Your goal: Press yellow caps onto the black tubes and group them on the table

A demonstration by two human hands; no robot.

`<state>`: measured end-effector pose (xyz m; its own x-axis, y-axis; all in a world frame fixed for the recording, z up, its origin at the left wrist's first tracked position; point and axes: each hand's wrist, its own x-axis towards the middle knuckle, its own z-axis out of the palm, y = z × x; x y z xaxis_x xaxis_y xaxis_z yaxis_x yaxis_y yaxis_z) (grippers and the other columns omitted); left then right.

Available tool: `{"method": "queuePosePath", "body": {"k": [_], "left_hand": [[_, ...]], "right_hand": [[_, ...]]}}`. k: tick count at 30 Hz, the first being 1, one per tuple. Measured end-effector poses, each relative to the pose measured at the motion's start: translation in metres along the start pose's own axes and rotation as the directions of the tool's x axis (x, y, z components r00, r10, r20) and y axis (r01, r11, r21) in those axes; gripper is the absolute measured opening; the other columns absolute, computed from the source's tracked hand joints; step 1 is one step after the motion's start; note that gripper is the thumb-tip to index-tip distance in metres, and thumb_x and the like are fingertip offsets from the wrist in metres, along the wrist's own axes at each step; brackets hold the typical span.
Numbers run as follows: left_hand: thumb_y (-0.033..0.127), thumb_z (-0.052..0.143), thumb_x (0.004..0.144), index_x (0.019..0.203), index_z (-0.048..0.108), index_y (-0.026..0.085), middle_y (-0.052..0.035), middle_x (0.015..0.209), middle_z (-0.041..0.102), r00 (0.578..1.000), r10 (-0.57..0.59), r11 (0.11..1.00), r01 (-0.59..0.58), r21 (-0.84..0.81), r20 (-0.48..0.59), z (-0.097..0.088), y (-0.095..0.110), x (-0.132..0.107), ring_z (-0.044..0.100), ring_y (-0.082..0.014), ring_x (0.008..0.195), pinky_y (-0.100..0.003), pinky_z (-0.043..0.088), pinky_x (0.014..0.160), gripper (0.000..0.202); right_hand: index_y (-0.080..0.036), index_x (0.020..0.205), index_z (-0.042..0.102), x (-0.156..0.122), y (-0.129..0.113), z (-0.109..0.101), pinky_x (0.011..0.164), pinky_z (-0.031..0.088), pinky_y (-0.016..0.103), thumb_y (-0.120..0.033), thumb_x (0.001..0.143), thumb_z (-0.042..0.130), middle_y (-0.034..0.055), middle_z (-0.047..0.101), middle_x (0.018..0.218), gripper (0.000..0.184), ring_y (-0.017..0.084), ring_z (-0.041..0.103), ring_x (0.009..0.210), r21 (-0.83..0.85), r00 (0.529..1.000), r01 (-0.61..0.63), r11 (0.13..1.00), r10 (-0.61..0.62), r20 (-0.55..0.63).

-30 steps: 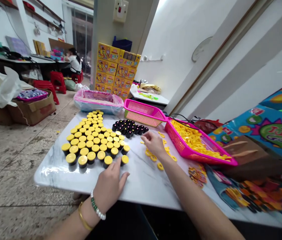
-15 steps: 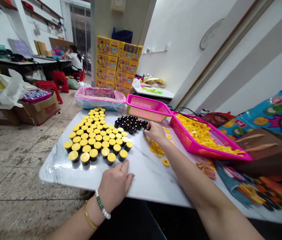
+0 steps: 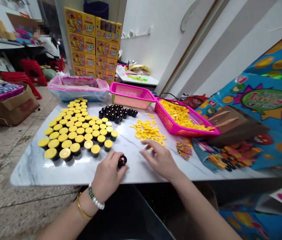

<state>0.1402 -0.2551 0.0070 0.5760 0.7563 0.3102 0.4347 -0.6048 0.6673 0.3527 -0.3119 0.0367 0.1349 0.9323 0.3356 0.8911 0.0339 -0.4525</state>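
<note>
My left hand [image 3: 109,171], wearing a beaded bracelet and a gold bangle, grips a small black cup [image 3: 122,161] with a pink spot inside, close to the table's front edge. My right hand [image 3: 159,158] hovers over the table with fingers apart and nothing in them, just in front of a pile of yellow ring-ended plastic pieces [image 3: 147,130]. To the left stand many black cups with yellow lids [image 3: 72,136], in loose rows. Behind them is a cluster of black cups without lids [image 3: 117,113], pink or yellow spots showing in some.
A pink basket [image 3: 188,130] of yellow pieces stands right of the pile. Behind are another pink basket [image 3: 133,96] and a plastic-lined basket [image 3: 78,91]. Printed wrappers [image 3: 184,150] lie at right near a blue printed bag [image 3: 261,100]. A person [image 3: 49,45] sits far left.
My right hand has come back from the unlidded cups toward the front, its fingers now apart. A black cup is now in my left hand, which was resting on the table. The view has turned right.
</note>
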Motion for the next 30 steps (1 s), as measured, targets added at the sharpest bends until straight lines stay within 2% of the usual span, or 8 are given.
{"method": "queuePosePath", "body": {"k": [2, 5, 8, 13, 21, 25, 28, 30], "left_hand": [[0.019, 0.070, 0.080, 0.117, 0.053, 0.018, -0.0055, 0.103, 0.062, 0.999, -0.020, 1.000, 0.020, -0.003, -0.040, 0.001, -0.002, -0.003, 0.063, -0.0205, 0.086, -0.036, 0.053, 0.080, 0.041], [0.019, 0.073, 0.077, 0.112, 0.055, 0.018, -0.0046, 0.098, 0.062, 0.998, -0.048, 0.999, 0.049, 0.004, -0.043, 0.002, -0.002, -0.005, 0.062, -0.0204, 0.084, -0.035, 0.053, 0.078, 0.039], [0.021, 0.073, 0.078, 0.099, 0.059, 0.019, -0.0030, 0.094, 0.061, 0.999, -0.047, 0.999, 0.047, -0.016, -0.012, 0.000, -0.001, -0.005, 0.062, -0.0199, 0.085, -0.034, 0.052, 0.079, 0.025], [0.025, 0.075, 0.077, 0.116, 0.057, 0.016, -0.0065, 0.106, 0.061, 0.999, -0.039, 0.997, 0.038, -0.074, -0.006, -0.004, -0.001, -0.003, 0.061, -0.0206, 0.090, -0.035, 0.051, 0.082, 0.044], [0.028, 0.074, 0.078, 0.095, 0.066, 0.018, -0.0017, 0.087, 0.056, 0.995, -0.090, 0.994, 0.092, -0.050, 0.043, -0.006, 0.001, -0.002, 0.058, -0.0168, 0.078, -0.030, 0.048, 0.073, 0.021], [0.028, 0.071, 0.081, 0.093, 0.067, 0.018, -0.0011, 0.086, 0.056, 0.996, -0.075, 0.996, 0.077, -0.048, 0.041, -0.006, 0.000, -0.002, 0.057, -0.0156, 0.077, -0.028, 0.047, 0.071, 0.017], [0.028, 0.066, 0.085, 0.093, 0.068, 0.018, -0.0008, 0.083, 0.054, 0.995, -0.080, 0.995, 0.083, -0.051, 0.058, -0.006, 0.000, -0.003, 0.056, -0.0145, 0.074, -0.026, 0.045, 0.068, 0.013], [0.028, 0.065, 0.085, 0.091, 0.068, 0.019, -0.0004, 0.081, 0.053, 0.994, -0.088, 0.994, 0.092, -0.057, 0.068, -0.006, 0.000, -0.003, 0.054, -0.0139, 0.072, -0.026, 0.045, 0.067, 0.011]], "right_hand": [[-0.017, 0.109, 0.067, -0.006, 0.026, -0.003, 0.091, 0.046, 0.050, -0.036, 0.084, 0.064, 0.0167, 0.064, 0.115, 0.031, 0.032, 0.058, 0.104, -0.332, 0.989, -0.021, 0.943, -0.029, -0.146], [-0.020, 0.108, 0.072, -0.024, 0.037, 0.000, 0.090, 0.045, 0.054, -0.036, 0.086, 0.062, 0.0161, 0.063, 0.119, 0.028, 0.036, 0.054, 0.106, -0.513, 0.988, 0.049, 0.857, -0.117, -0.102], [-0.023, 0.107, 0.072, -0.038, 0.021, 0.005, 0.090, 0.045, 0.051, -0.032, 0.090, 0.058, 0.0128, 0.063, 0.123, 0.024, 0.034, 0.052, 0.111, -0.460, 0.978, 0.160, 0.873, -0.203, -0.045], [-0.020, 0.115, 0.065, -0.025, 0.004, 0.005, 0.095, 0.045, 0.048, -0.028, 0.088, 0.062, 0.0110, 0.067, 0.118, 0.029, 0.029, 0.056, 0.113, -0.176, 0.948, 0.283, 0.943, -0.248, 0.199], [-0.020, 0.092, 0.063, 0.001, 0.000, 0.004, 0.077, 0.051, 0.036, -0.034, 0.080, 0.068, 0.0052, 0.066, 0.088, 0.019, 0.021, 0.062, 0.082, 0.203, 0.968, -0.066, 0.977, 0.013, 0.251], [-0.020, 0.093, 0.062, 0.005, -0.020, 0.003, 0.067, 0.052, 0.029, -0.039, 0.074, 0.076, 0.0026, 0.068, 0.081, 0.030, 0.016, 0.064, 0.071, 0.594, 0.887, -0.377, 0.711, 0.092, 0.453], [-0.017, 0.081, 0.065, 0.010, -0.033, 0.009, 0.060, 0.049, 0.026, -0.039, 0.074, 0.076, 0.0017, 0.067, 0.069, 0.026, 0.012, 0.060, 0.059, 0.631, 0.810, -0.525, 0.571, 0.109, 0.576], [-0.016, 0.075, 0.064, 0.014, -0.038, 0.015, 0.057, 0.047, 0.025, -0.039, 0.073, 0.076, 0.0006, 0.065, 0.065, 0.026, 0.011, 0.057, 0.055, 0.634, 0.812, -0.546, 0.548, 0.162, 0.560]]}}
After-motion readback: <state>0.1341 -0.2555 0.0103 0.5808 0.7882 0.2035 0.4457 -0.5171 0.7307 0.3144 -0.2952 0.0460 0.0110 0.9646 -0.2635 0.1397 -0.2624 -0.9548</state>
